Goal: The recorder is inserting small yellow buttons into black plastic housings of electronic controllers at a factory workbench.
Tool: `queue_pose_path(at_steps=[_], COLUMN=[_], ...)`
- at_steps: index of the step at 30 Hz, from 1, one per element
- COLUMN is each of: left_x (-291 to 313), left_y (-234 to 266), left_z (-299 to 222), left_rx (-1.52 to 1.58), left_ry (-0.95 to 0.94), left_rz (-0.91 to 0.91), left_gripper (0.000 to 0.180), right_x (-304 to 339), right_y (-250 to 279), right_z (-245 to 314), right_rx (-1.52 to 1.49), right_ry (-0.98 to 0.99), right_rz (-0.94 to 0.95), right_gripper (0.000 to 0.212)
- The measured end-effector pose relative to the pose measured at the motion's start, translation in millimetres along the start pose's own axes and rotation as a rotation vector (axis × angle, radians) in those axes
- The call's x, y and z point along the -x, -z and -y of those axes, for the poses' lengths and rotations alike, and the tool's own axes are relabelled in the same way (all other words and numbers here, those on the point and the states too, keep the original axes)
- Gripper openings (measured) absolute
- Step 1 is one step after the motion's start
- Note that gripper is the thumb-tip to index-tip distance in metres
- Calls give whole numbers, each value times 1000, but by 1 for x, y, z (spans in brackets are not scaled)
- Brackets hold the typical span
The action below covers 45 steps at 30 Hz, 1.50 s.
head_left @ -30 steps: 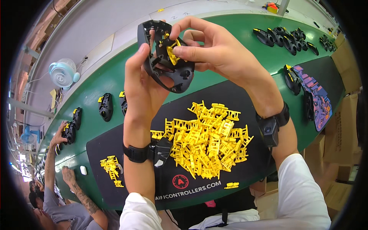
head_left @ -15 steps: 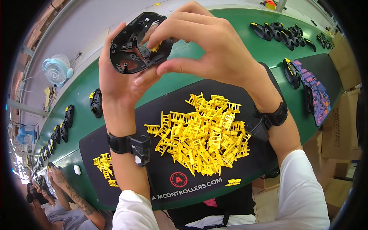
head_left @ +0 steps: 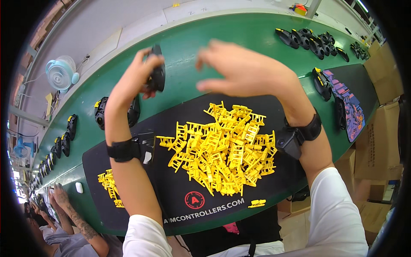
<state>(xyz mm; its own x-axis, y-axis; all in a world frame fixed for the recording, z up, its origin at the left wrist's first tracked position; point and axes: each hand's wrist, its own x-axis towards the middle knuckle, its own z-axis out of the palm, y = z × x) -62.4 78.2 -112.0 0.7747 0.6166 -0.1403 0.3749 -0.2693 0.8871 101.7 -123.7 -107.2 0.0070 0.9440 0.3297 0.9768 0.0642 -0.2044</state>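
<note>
My left hand (head_left: 139, 79), raised over the far side of the bench, grips a black plastic game controller shell (head_left: 158, 70), now turned edge-on so its inside is hidden. To its right my right hand (head_left: 237, 70) hovers apart from the shell; motion blurs its fingers, but they are spread and nothing shows in them. Below both hands a heap of small yellow ladder-shaped plastic parts (head_left: 224, 150) lies on the black mat (head_left: 274, 188). Beside my left forearm rest two more black shells, one (head_left: 100, 112) with a yellow part in it and another (head_left: 134, 110) partly covered by the arm.
A smaller yellow pile (head_left: 110, 188) and a single yellow part (head_left: 257, 203) lie on the mat. Black shells (head_left: 306, 40) stand in groups at the far right; a patterned faceplate (head_left: 346, 107) is nearer. A co-worker's arms (head_left: 72, 210) reach in at lower left. A fan (head_left: 62, 75) stands beyond the bench.
My right hand has come out of the shell and drawn away to the right. My left hand has turned the shell from open side showing to edge-on and lowered it slightly.
</note>
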Motion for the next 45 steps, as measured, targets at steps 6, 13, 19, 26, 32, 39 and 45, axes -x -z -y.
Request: queue_pose_path(at_steps=[6, 13, 19, 26, 32, 39, 45], left_x=[-24, -17, -5, -4, -11, -11, -19], left_y=[-9, 5, 13, 2, -9, -14, -59], left_z=[31, 24, 16, 5, 11, 8, -5], left_rx=[-687, -667, -663, -675, -672, -658, -26], left_ry=[171, 186, 153, 34, -94, -277, -191], left_rz=[18, -128, -124, -136, -171, -256, -146], left_gripper=[87, 81, 80, 70, 61, 54, 56], right_x=[-2, -3, 19, 104, 105, 90, 31], right_y=[-5, 8, 46, 25, -7, 6, 31], right_z=[-6, -19, -91, -222, -239, -223, -118], right_rx=[-60, -247, -131, 195, 277, -30, -1359], right_ry=[-209, -107, -472, -1111, -1029, -1050, -538], right_rz=[640, 461, 39, -244, -359, -318, -162], right_gripper=[26, 17, 28, 38, 27, 27, 11])
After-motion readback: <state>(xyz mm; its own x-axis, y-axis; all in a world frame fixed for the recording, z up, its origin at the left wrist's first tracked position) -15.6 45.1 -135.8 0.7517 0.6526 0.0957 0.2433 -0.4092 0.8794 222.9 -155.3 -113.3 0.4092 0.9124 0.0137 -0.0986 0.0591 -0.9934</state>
